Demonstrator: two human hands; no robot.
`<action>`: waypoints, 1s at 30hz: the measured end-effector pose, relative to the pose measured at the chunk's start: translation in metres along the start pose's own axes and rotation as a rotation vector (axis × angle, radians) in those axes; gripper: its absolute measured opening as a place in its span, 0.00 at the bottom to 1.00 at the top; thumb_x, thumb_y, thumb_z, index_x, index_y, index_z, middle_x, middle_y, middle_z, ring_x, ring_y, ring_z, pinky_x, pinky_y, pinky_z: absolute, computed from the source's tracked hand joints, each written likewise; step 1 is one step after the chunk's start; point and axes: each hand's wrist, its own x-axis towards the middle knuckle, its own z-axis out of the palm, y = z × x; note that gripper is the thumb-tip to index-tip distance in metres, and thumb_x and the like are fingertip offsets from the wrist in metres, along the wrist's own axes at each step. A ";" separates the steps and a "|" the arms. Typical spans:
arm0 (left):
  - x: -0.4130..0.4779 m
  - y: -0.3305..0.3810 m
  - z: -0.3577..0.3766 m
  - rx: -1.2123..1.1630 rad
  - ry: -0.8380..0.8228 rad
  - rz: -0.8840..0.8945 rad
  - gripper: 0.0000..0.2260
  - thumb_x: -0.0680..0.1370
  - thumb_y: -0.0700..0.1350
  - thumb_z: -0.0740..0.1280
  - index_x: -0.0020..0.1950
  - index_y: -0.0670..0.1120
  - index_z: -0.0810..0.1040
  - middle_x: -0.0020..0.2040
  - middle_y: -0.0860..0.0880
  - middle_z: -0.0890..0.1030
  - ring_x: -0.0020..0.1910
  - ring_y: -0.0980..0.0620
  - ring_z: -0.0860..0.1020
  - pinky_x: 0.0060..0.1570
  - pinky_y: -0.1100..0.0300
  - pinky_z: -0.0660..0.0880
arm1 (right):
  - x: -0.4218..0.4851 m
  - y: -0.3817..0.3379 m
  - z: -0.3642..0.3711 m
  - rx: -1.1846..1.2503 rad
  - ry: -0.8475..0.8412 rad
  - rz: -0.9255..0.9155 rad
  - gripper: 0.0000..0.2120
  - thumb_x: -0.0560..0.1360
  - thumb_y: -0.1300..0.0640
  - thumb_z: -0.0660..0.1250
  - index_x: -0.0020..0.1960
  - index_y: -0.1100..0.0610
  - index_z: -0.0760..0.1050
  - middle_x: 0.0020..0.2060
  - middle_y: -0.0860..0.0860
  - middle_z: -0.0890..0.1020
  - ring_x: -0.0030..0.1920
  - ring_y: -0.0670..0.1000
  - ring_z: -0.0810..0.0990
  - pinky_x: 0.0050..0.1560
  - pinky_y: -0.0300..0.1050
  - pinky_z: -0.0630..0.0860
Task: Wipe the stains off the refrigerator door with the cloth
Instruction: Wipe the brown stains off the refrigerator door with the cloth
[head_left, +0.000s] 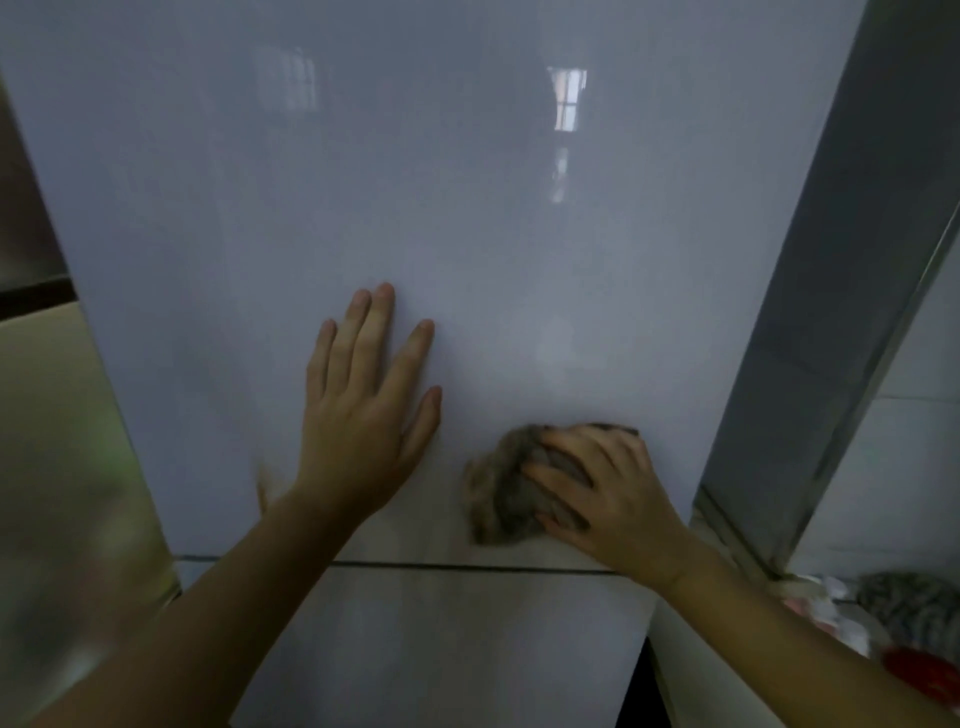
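- Refrigerator door (415, 208): glossy pale panel filling most of the view; a dark horizontal seam (467, 566) separates it from the lower panel.
- Left hand (363, 410): pressed flat on the door, fingers spread wide, holding nothing.
- Right hand (608, 493): fingers curled over the cloth, pressing it to the door near the lower right corner.
- Cloth (506, 488): grey-brown, bunched, blurred, just above the seam.
- Brownish smear (265, 483): beside the left wrist.
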 end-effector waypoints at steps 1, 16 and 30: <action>0.000 0.000 0.001 0.004 -0.001 0.001 0.25 0.83 0.53 0.60 0.78 0.43 0.67 0.81 0.36 0.59 0.81 0.37 0.56 0.79 0.39 0.55 | -0.010 -0.002 0.002 -0.003 -0.019 -0.002 0.23 0.77 0.45 0.72 0.69 0.51 0.73 0.68 0.54 0.73 0.63 0.57 0.74 0.62 0.55 0.69; -0.044 0.002 -0.002 -0.073 -0.020 0.056 0.23 0.82 0.50 0.61 0.75 0.41 0.71 0.79 0.36 0.64 0.79 0.38 0.61 0.76 0.39 0.61 | -0.014 0.001 -0.009 -0.024 0.080 0.256 0.24 0.76 0.45 0.72 0.68 0.52 0.72 0.69 0.55 0.72 0.65 0.60 0.73 0.66 0.55 0.65; -0.077 -0.021 0.009 -0.021 -0.063 0.097 0.25 0.83 0.52 0.61 0.77 0.41 0.69 0.79 0.35 0.62 0.79 0.35 0.62 0.75 0.35 0.61 | -0.041 -0.032 0.006 -0.017 -0.027 0.243 0.24 0.75 0.50 0.73 0.69 0.52 0.72 0.67 0.55 0.72 0.65 0.58 0.72 0.64 0.56 0.66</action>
